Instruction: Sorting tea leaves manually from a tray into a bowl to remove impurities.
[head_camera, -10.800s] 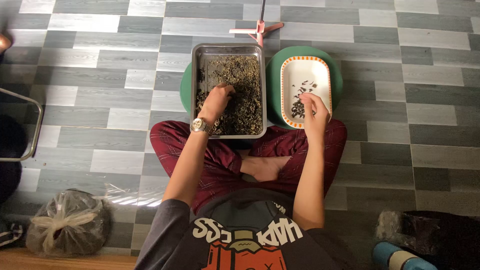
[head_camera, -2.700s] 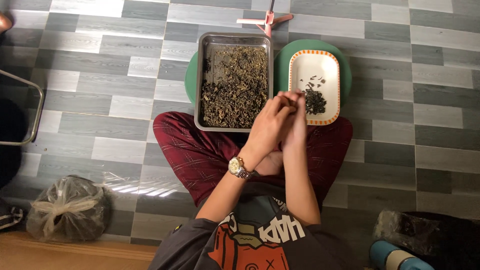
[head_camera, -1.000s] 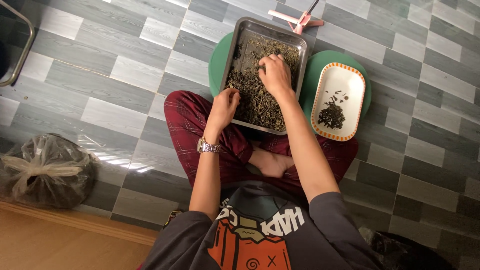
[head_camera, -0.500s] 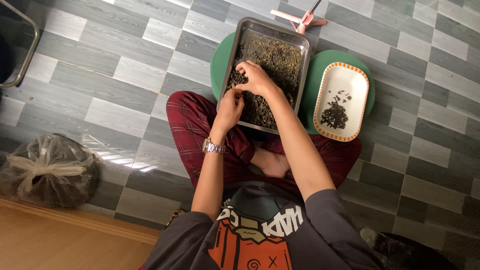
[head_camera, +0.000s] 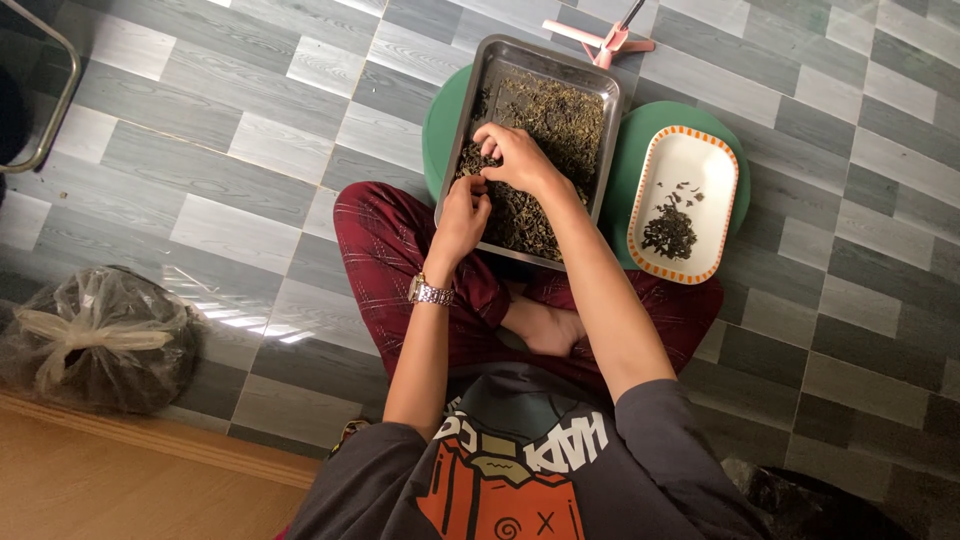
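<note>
Hands meet over a metal tray (head_camera: 604, 120) of dried, crumbled leaves (head_camera: 560, 115), which sits on the tiled floor (head_camera: 200, 150) just ahead of the person's crossed legs, close enough that both arms reach it without stretching. The tray rests partly on a green round mat (head_camera: 433, 120), and a second green mat (head_camera: 625, 170) beside it carries a white oblong dish with an orange rim (head_camera: 720, 215). That dish lies on the person's right, near the tray but not touching it, and holds a small dark heap of picked pieces (head_camera: 668, 232), set apart from the bulk.

The left hand (head_camera: 462, 212) sits at the near left part of the tray, fingers curled in, its grip nearly closed with the fingertips down among the leaves; whether it pinches a piece cannot be told. A metal wristwatch (head_camera: 430, 293) shows on that wrist. The right hand (head_camera: 518, 157) reaches across from the other side and lies over the middle of the tray, fingers bent toward the left hand so that the two almost touch. Its grip looks loosely closed on the leaves, though what lies between the fingers is hidden.

At the tray's far end stands a pink stand foot (head_camera: 598, 38). A tied clear plastic bag (head_camera: 95, 340) of dark material lies well apart on the left, near a wooden strip (head_camera: 120, 490).
</note>
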